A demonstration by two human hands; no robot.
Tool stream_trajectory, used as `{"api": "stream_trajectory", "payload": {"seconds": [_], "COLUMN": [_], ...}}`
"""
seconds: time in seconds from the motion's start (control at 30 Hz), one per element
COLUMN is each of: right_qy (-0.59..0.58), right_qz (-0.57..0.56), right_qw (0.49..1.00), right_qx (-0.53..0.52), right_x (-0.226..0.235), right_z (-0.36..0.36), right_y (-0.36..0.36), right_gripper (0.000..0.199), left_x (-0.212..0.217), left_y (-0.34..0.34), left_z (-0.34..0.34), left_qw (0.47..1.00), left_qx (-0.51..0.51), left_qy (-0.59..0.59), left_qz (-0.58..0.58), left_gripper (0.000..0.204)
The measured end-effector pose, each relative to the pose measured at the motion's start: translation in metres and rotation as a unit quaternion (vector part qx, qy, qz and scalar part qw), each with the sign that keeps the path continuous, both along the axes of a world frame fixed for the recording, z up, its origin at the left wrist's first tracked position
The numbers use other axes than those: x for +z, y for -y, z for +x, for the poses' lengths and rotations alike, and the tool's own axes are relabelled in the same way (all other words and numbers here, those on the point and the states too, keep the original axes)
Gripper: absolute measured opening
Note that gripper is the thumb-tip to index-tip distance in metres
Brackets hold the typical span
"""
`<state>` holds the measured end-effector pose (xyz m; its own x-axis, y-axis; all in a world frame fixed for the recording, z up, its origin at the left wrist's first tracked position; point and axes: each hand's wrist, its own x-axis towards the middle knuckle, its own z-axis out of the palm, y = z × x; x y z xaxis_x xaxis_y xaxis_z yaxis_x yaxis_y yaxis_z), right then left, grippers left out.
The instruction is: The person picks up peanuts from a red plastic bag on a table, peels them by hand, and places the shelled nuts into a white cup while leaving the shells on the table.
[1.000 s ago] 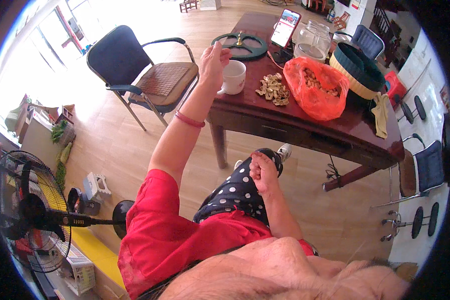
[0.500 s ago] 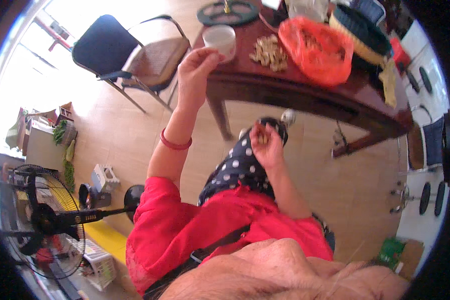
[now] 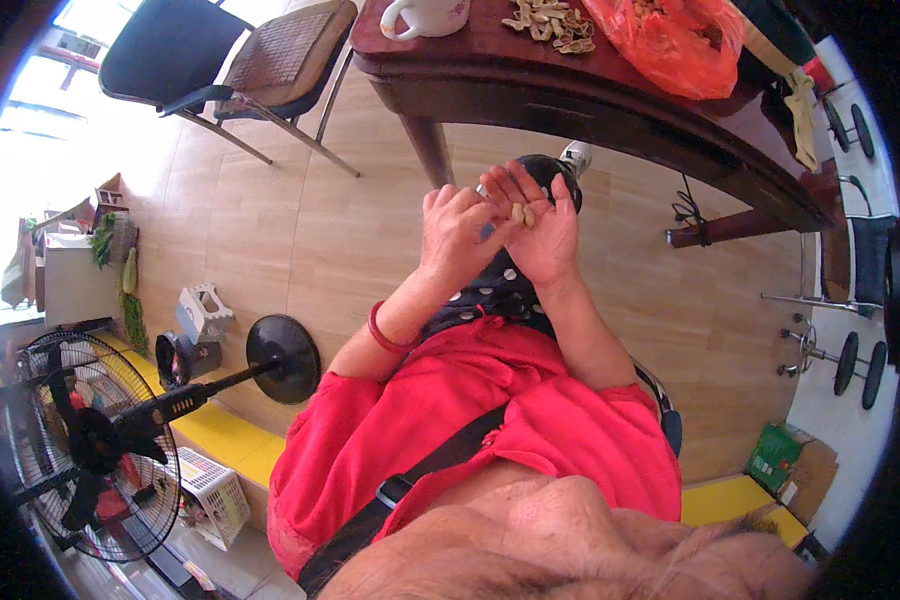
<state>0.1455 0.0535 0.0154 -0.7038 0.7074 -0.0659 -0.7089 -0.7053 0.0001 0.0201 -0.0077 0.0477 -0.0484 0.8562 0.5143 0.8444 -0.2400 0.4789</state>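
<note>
My right hand (image 3: 540, 225) is held palm up above my lap, its fingers stretched and a few peanuts (image 3: 523, 214) lying at their base. Against that palm, my left hand (image 3: 457, 235) is closed, fingers curled and tips beside the peanuts. What sits between those fingertips is hidden. On the table in front are a white mug (image 3: 438, 17) with its handle to the left, a small heap of peanut shells (image 3: 555, 25) and an orange-red plastic bag (image 3: 685, 65) with peanuts inside.
The dark red wooden table (image 3: 530, 70) spans the front. A black armchair (image 3: 175, 50) stands to its left. At the lower left are a standing fan (image 3: 90, 440) and a white basket (image 3: 215, 495). A yellow cloth (image 3: 800, 120) hangs off the table's right side.
My left hand has come back from the mug on the table down to my right palm. My right hand has opened out flatter under the peanuts. The view has tilted lower.
</note>
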Motion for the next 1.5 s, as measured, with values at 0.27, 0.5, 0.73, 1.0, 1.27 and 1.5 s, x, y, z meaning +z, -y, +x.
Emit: {"api": "stream_trajectory", "payload": {"seconds": [0.27, 0.5, 0.73, 1.0, 1.27, 1.5], "right_qy": [0.078, 0.217, 0.417, 0.485, 0.543, 0.546], "right_qz": [-0.013, 0.062, 0.284, 0.395, 0.503, 0.485], "right_qw": [0.997, 0.974, 0.863, 0.773, 0.654, 0.670], "right_qx": [-0.008, 0.022, -0.014, -0.109, -0.155, -0.133], "right_x": [0.006, -0.013, 0.024, 0.022, 0.030, 0.034], "right_z": [-0.005, 0.004, 0.011, 0.011, 0.015, 0.019], "right_y": [0.008, 0.007, 0.016, 0.019, 0.017, 0.022], "right_gripper": [0.051, 0.033, 0.019, 0.018, 0.015, 0.012], "left_x": [-0.016, -0.004, -0.019, -0.023, -0.024, -0.021], "left_y": [0.002, 0.006, 0.006, 0.005, 0.007, 0.009], "left_z": [0.004, -0.009, -0.015, -0.010, -0.011, -0.010], "left_qw": [0.992, 0.717, 0.577, 0.591, 0.601, 0.572], "left_qx": [0.023, -0.101, -0.207, -0.190, -0.168, -0.189], "left_qy": [0.108, 0.634, 0.736, 0.727, 0.723, 0.743], "left_qz": [-0.053, -0.270, -0.286, -0.293, -0.295, -0.291], "left_gripper": [0.016, 0.027, 0.025, 0.023, 0.022, 0.016]}}
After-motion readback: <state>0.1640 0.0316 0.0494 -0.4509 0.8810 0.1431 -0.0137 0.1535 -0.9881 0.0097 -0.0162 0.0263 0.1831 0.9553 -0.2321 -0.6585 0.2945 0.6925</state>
